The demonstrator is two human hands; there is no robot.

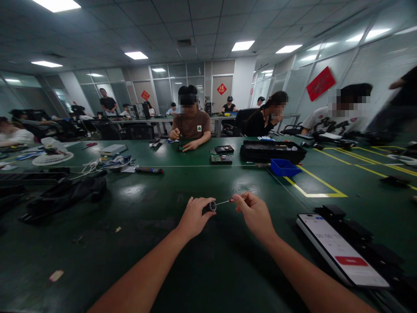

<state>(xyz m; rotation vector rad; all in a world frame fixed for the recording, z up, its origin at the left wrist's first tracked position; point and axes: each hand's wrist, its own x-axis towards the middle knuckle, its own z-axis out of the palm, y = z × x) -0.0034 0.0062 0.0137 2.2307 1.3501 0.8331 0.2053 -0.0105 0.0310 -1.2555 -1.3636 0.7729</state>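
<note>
My left hand [196, 216] is closed around a small black cylindrical part [211, 206], whose round end faces right and shows a pale ring. In my right hand [255, 213] is a thin screwdriver [224, 202], pinched by its red-ended handle. The metal shaft points left, and its tip reaches the round end of the cylinder; whether it sits inside a screw I cannot tell. Both hands are above the green table [215, 269]. My fingers hide most of the screwdriver handle and the back of the cylinder.
A phone [342, 248] showing a timer lies at right beside black blocks [361, 232]. Further off are a blue bin [285, 167], a black tray [273, 152], hard drives [221, 158] and a screwdriver-like tool [149, 170]. A black bag [68, 195] lies left. A co-worker [190, 121] sits opposite.
</note>
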